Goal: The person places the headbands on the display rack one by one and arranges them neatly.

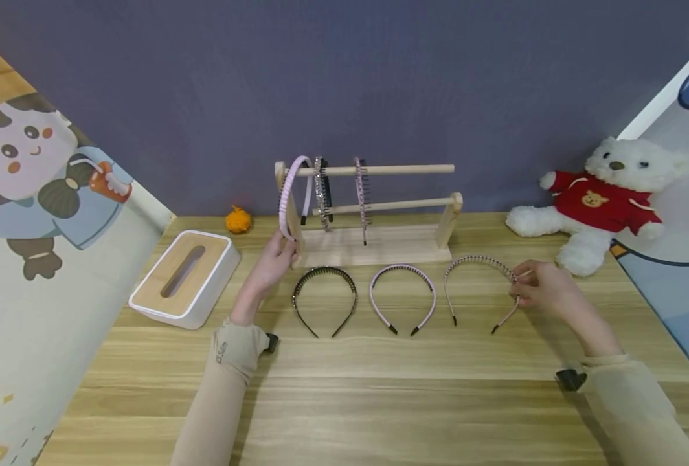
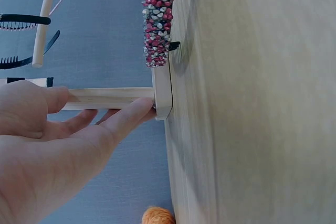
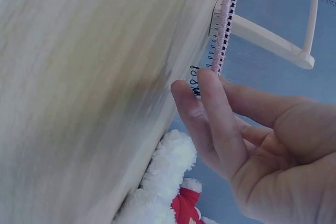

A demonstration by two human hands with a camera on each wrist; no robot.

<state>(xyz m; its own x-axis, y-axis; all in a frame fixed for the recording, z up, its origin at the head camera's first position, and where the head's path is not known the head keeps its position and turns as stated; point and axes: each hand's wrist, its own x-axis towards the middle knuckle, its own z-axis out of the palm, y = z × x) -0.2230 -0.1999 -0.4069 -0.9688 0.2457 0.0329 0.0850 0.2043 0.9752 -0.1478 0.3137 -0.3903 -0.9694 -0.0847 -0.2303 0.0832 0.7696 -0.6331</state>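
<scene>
My left hand [image 1: 271, 262] grips the left upright of a wooden rack [image 1: 379, 249], thumb and fingers on opposite sides of the post in the left wrist view. Over the rack's top bar hang a pale pink headband [image 1: 286, 194], a dark sparkly headband [image 1: 321, 188] and a pink beaded headband [image 1: 360, 194]. On the table in front lie a black studded headband [image 1: 325, 270] and a lilac headband [image 1: 373, 291]. My right hand [image 1: 545, 288] pinches the right side of a pinkish beaded headband [image 1: 478, 259]; its fingertips [image 3: 210, 80] meet the band beside its looped teeth.
A white tissue box [image 1: 210, 304] with a wooden lid stands at the left, near a small orange ball-shaped thing [image 1: 238, 220]. At the right back sits a white teddy bear [image 1: 595, 200] in a red top. A dark blue wall [image 1: 496, 97] rises behind the rack.
</scene>
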